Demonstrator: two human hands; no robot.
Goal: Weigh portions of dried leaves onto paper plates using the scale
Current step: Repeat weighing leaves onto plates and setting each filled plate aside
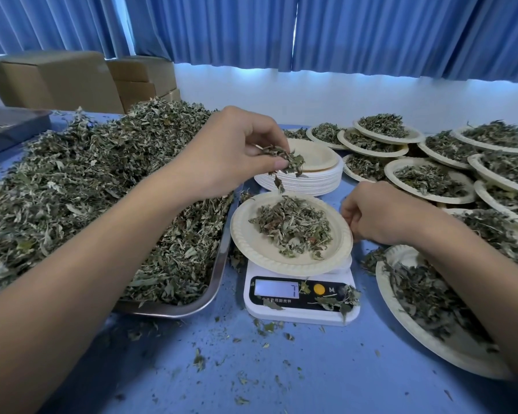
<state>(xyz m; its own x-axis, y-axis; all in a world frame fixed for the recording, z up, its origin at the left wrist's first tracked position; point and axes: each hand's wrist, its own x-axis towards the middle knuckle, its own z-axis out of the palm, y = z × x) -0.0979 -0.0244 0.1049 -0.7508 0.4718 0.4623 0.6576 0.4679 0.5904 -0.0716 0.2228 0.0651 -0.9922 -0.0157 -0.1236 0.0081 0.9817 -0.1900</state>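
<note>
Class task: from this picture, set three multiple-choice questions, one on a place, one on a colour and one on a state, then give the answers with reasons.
1. Where is the stack of empty paper plates?
A. behind the scale
B. in front of the scale
C. on top of the scale

2. What colour is the table top?
A. white
B. blue
C. brown

3. What is the left hand doing?
A. lying flat on the table top
B. pressing a button
C. pinching dried leaves above the paper plate on the scale

Answers:
1 A, the stack stands past the scale's far edge.
2 B, bare blue shows all around the scale.
3 C, its fingers close on a tuft over the plate.
</note>
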